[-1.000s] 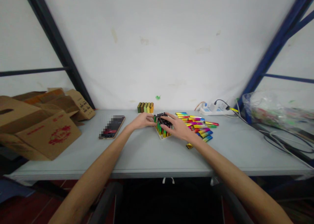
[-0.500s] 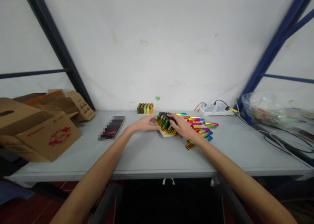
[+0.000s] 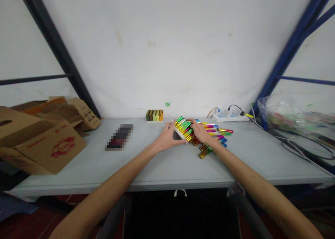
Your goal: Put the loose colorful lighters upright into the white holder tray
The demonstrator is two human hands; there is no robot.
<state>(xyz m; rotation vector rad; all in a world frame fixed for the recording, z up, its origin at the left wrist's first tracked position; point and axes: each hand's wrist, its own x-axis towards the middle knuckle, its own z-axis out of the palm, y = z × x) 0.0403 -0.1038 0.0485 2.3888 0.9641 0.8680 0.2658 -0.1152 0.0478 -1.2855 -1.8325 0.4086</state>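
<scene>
In front of me a white tray [image 3: 179, 136] is tilted up on its side, packed with shiny green and gold lighters [image 3: 184, 126]. My left hand [image 3: 169, 136] grips the tray from the left, thumb along the near edge and fingers behind. The fingers of my right hand [image 3: 199, 130] curl over the lighters at the tray's right side; their tips are partly hidden. Loose metallic multicoloured lighters [image 3: 220, 139] lie in a pile under and to the right of my right hand.
Against the wall stands a second set of upright lighters [image 3: 154, 115]. A phone-like flat object [image 3: 119, 137], pixelated, lies to the left. Open cardboard boxes [image 3: 52, 141] fill the left end. A power strip [image 3: 227, 116], cables [image 3: 300, 148] and plastic bags [image 3: 285, 109] are at the right.
The tray has been tipped up and turned, so its underside faces my left palm. My left hand has moved right and now grips its base; my right hand has shifted slightly right.
</scene>
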